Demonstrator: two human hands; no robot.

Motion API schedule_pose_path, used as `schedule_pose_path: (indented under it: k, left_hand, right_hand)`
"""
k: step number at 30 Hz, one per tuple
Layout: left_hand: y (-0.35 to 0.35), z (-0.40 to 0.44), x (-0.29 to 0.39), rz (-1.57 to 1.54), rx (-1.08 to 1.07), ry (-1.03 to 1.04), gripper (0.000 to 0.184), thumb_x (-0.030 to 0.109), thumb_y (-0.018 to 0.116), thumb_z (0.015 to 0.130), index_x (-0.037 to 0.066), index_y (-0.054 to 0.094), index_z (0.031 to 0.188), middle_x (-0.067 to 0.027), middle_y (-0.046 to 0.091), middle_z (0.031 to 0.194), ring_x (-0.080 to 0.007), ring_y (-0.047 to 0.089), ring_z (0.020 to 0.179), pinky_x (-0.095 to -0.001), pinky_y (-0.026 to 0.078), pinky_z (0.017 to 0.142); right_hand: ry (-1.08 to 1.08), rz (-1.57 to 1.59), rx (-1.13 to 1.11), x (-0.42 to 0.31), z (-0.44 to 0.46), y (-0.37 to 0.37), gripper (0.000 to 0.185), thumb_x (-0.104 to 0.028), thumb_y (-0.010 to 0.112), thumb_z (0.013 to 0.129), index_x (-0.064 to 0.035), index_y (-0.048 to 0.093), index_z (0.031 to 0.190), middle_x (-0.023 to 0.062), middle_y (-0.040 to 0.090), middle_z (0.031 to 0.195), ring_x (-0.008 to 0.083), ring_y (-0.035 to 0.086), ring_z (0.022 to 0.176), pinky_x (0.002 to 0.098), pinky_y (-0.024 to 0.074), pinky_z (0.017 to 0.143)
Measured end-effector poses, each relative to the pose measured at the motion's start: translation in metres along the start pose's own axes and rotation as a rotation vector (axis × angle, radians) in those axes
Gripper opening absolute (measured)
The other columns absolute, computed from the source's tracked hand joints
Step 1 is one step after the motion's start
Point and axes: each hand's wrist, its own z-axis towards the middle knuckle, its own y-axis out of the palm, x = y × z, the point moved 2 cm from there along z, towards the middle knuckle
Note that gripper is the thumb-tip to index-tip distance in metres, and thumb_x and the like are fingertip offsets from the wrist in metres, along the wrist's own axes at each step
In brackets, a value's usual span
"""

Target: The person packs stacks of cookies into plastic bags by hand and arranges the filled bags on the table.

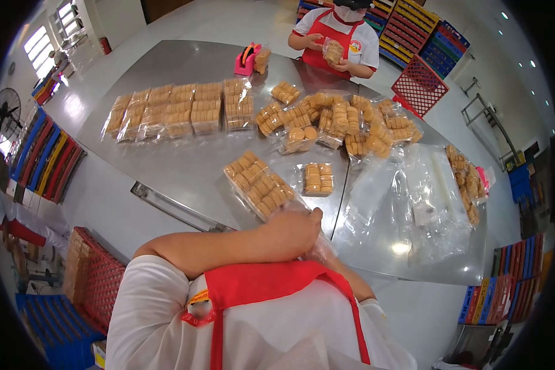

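My left hand (295, 233) reaches across in front of my body, fingers closed on the loose plastic end of a large clear bag of round biscuits (259, 185). The bag lies slanted on the steel table, its biscuits stacked in rows. My right forearm (356, 280) comes in from the other side; the hand itself is hidden behind my left hand and the plastic. Just beyond my left hand lies a small clear pack of biscuits (317, 179). Farther back is a heap of similar small packs (351, 120).
Large filled bags (166, 111) stand in a row at the back left of the steel table (191, 169). A pink tape dispenser (247, 60) sits behind them. Flat plastic bags (428, 197) lie to the right. Across the table, a co-worker (333, 40) holds a pack.
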Motion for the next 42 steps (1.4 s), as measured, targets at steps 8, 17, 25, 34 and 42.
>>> schedule_pose_path:
  k: [8, 17, 25, 34, 42]
  left_hand:
    - [-0.082, -0.019, -0.017, 0.028, 0.135, -0.063, 0.048, 0.007, 0.063, 0.079, -0.001, 0.057, 0.127, -0.0111, 0.051, 0.143, -0.0335, 0.062, 0.113, -0.0429, 0.054, 0.087]
    - [-0.164, -0.010, -0.086, -0.271, 0.183, 0.063, 0.052, 0.001, 0.064, 0.072, 0.007, 0.064, 0.123, -0.0123, 0.061, 0.131, -0.0297, 0.058, 0.121, -0.0387, 0.045, 0.104]
    - [-0.133, -0.044, -0.089, -0.166, 0.536, -0.414, 0.044, 0.008, 0.059, 0.077, 0.004, 0.064, 0.121, -0.0214, 0.059, 0.126, -0.0347, 0.056, 0.119, -0.0415, 0.043, 0.104]
    - [-0.118, -0.039, -0.087, -0.597, 0.608, -0.277, 0.054, 0.004, 0.050, 0.075, -0.006, 0.057, 0.128, -0.0247, 0.059, 0.128, -0.0367, 0.056, 0.121, -0.0374, 0.042, 0.105]
    - [-0.103, -0.029, -0.075, -0.526, 0.657, -0.108, 0.053, 0.003, 0.049, 0.074, -0.005, 0.059, 0.126, -0.0187, 0.063, 0.118, -0.0289, 0.064, 0.100, -0.0340, 0.049, 0.089]
  right_hand:
    - [-0.044, 0.001, 0.019, -0.029, 0.025, 0.053, 0.033, -0.028, 0.060, 0.095, -0.0124, 0.057, 0.123, 0.0104, 0.067, 0.105, 0.0231, 0.068, 0.091, 0.0376, 0.0577, 0.078]
    - [-0.408, -2.162, -0.449, -0.112, 0.012, 0.178, 0.018, -0.015, 0.062, 0.087, -0.0026, 0.070, 0.096, 0.0101, 0.071, 0.082, 0.0214, 0.070, 0.068, 0.0362, 0.0542, 0.061]
    - [0.076, -1.630, -0.247, -0.105, 0.073, 0.172, 0.021, -0.008, 0.057, 0.087, 0.0011, 0.071, 0.099, 0.0150, 0.071, 0.079, 0.0236, 0.070, 0.064, 0.0369, 0.0569, 0.055]
    - [0.190, -1.565, -0.228, -0.106, 0.078, 0.162, 0.017, -0.006, 0.064, 0.083, 0.0013, 0.072, 0.096, 0.0148, 0.072, 0.085, 0.0216, 0.071, 0.071, 0.0357, 0.0556, 0.056]
    - [0.145, -1.384, -0.142, -0.104, 0.060, 0.131, 0.015, -0.010, 0.068, 0.081, 0.0023, 0.069, 0.090, 0.0125, 0.068, 0.077, 0.0224, 0.070, 0.066, 0.0312, 0.0560, 0.052]
